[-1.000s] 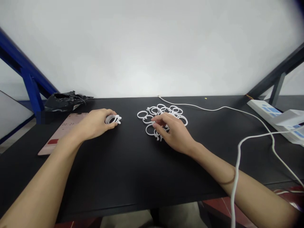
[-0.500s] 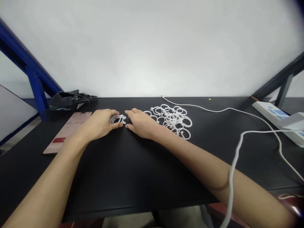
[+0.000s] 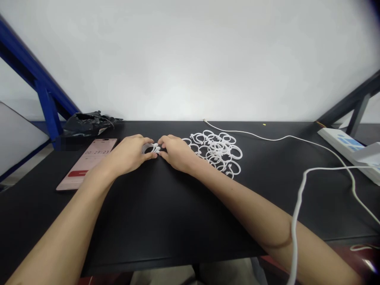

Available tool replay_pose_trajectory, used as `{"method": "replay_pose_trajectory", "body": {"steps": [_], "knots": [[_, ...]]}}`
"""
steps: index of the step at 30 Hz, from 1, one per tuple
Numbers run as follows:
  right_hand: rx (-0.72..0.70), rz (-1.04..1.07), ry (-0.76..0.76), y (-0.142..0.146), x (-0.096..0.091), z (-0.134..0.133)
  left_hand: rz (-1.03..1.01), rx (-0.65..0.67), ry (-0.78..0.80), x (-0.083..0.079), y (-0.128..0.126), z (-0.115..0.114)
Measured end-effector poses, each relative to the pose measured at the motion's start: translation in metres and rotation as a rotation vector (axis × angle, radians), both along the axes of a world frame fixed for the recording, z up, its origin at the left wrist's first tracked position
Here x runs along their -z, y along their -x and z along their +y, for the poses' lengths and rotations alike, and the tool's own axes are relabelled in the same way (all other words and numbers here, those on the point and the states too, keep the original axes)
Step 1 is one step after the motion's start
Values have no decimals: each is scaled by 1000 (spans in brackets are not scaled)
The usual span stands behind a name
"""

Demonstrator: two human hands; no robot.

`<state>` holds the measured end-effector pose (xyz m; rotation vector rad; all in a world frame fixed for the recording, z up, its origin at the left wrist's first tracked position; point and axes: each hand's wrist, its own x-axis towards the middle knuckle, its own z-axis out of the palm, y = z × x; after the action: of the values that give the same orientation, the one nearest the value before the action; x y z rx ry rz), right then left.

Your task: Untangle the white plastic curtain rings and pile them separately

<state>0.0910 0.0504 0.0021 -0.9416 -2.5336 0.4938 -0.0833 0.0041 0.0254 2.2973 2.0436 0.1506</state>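
Observation:
A small stack of white plastic rings (image 3: 151,148) rests on the black table (image 3: 166,209) just left of centre. My left hand (image 3: 130,154) curls round the stack from the left, fingers closed on it. From the right, my right hand (image 3: 176,152) meets it and pinches the tabs at the stack's right edge. A loose heap of several more white rings (image 3: 218,152) lies immediately right of my right hand.
A phone (image 3: 89,162) with a running timer lies flat at the left. A crumpled black bag (image 3: 87,120) sits at the back left by a blue frame post (image 3: 47,107). White cables (image 3: 299,190) cross the right side, near a white power strip (image 3: 348,148).
My right hand left the heap of rings and moved left to the stack in my left hand, now touching it. My left hand stayed on the stack.

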Motion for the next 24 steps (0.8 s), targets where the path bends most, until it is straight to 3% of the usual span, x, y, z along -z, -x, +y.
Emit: {"method": "replay_pose_trajectory", "body": {"steps": [15, 24], "knots": [[-29, 73, 36, -1, -1, -2, -32, 7, 1, 2, -3, 0], [228, -47, -123, -51, -20, 17, 3, -43, -26, 5, -1, 0]]}}
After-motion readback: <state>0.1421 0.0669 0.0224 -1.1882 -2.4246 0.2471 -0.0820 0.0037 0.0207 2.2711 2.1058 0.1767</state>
